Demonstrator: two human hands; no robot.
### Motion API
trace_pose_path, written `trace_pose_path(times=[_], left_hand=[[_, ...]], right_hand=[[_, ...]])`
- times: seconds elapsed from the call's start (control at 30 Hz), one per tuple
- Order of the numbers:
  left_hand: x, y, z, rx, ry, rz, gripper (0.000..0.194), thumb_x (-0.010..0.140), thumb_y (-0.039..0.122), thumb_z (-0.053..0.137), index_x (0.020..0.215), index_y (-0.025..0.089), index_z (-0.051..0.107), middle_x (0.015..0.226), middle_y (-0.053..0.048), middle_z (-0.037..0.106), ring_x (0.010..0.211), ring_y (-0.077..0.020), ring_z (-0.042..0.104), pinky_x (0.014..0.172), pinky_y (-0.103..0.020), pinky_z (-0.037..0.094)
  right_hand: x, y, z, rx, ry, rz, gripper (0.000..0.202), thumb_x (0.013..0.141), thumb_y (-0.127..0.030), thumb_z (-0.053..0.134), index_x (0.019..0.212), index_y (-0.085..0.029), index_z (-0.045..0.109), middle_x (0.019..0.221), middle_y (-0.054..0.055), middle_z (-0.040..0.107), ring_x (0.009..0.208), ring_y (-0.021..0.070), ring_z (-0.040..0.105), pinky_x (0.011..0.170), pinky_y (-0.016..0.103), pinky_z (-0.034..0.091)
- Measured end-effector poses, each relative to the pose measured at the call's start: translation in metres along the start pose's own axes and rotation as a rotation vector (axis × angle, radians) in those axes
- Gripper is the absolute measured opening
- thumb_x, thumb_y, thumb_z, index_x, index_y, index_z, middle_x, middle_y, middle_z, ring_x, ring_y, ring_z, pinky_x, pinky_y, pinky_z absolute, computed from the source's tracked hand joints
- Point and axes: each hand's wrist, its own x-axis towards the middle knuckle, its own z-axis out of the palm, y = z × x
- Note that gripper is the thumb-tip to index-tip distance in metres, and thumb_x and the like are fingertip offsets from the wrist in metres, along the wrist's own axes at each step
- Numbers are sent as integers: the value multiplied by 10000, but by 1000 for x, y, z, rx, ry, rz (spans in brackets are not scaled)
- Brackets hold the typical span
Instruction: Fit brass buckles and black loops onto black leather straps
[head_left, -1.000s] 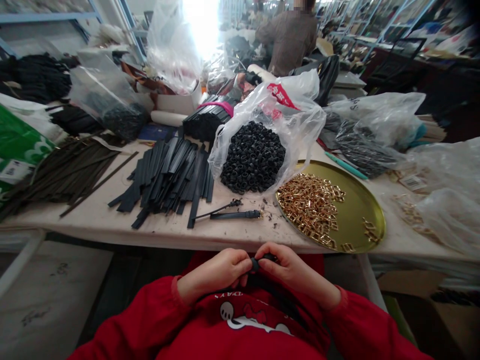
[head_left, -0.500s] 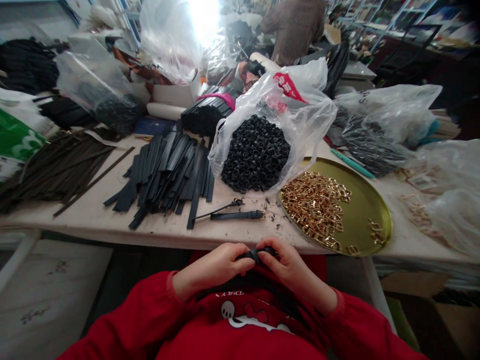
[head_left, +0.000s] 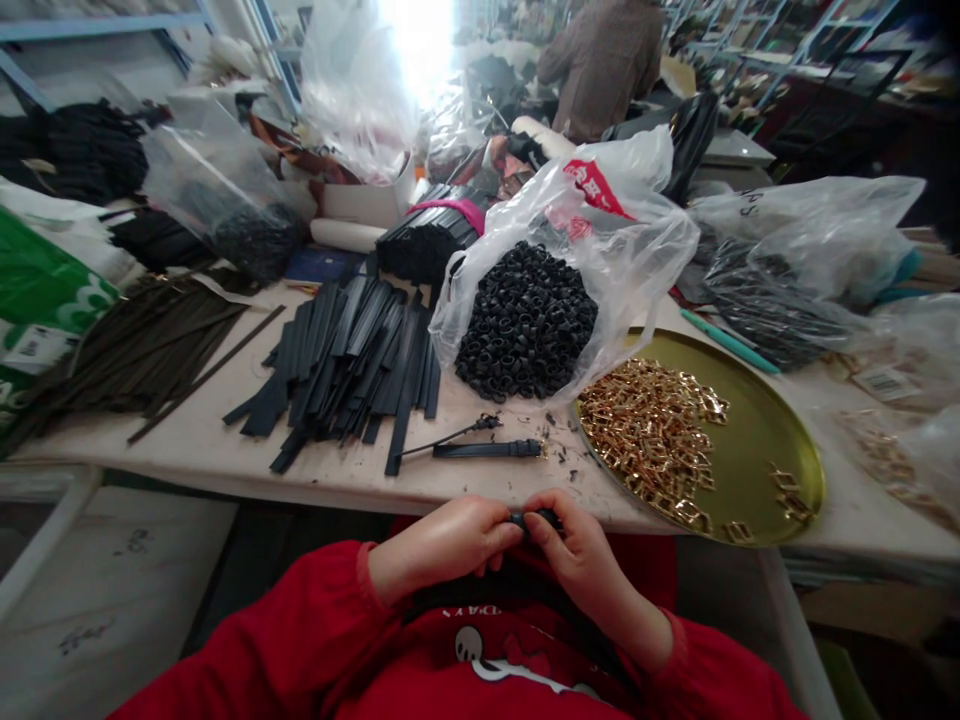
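Just off the table's front edge, my left hand (head_left: 455,545) and my right hand (head_left: 576,550) meet, both closed on a short black strap (head_left: 550,517). Most of that strap is hidden by my fingers. Beyond them on the table lie a black strap with a gold buckle (head_left: 487,450) and a thinner black strap (head_left: 450,436). A heap of flat black strips (head_left: 352,345) is to the left. Small black loops (head_left: 525,325) fill an open clear plastic bag (head_left: 637,240). Gold buckles (head_left: 649,430) are piled on a round gold tray (head_left: 765,430) at the right.
Dark brown strips (head_left: 161,345) and a green bag (head_left: 45,280) lie at the left. A teal pen-like tool (head_left: 727,340) rests behind the tray. Filled plastic bags (head_left: 795,260) crowd the right. A person (head_left: 607,70) is in the background. Black scraps dot the table (head_left: 330,490).
The view has shifted slightly, so the scene sits lower and further right. My hands have drawn closer together, and less of the strap shows between them.
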Motion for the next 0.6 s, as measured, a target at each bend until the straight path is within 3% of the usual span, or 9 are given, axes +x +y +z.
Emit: trace_pose_path(times=[0.13,0.33,0.5,0.6], left_hand=[[4,6,-7,21,-26,14,377,845,323,322,584,165,542,468,18,493,427,-99,476,444,-191,342],[9,15,-20,354,222,78,324,826,353,407,706,163,641,688,-83,657,606,-186,576,531,-247,370],[5,13,-24,105,67,50,342,840,344,366,842,149,647,668,-58,658,528,-156,576,465,-222,380],[5,10,-22,8,69,69,362,850,368,353,940,150,627,662,-41,643,505,-137,567,450,-206,383]], right_hand=[[8,1,2,18,44,-17,208,867,-366,421,844,-193,534,693,21,604,622,153,575,559,248,462],[21,-6,-3,-124,134,-126,192,855,-352,431,837,-211,559,721,38,642,657,181,608,578,272,470],[28,-12,-2,-164,89,-228,167,852,-328,437,846,-219,563,713,34,656,634,178,617,548,265,471],[30,-12,-1,-133,69,-253,163,863,-306,421,863,-218,558,718,26,654,639,166,618,559,254,475]])
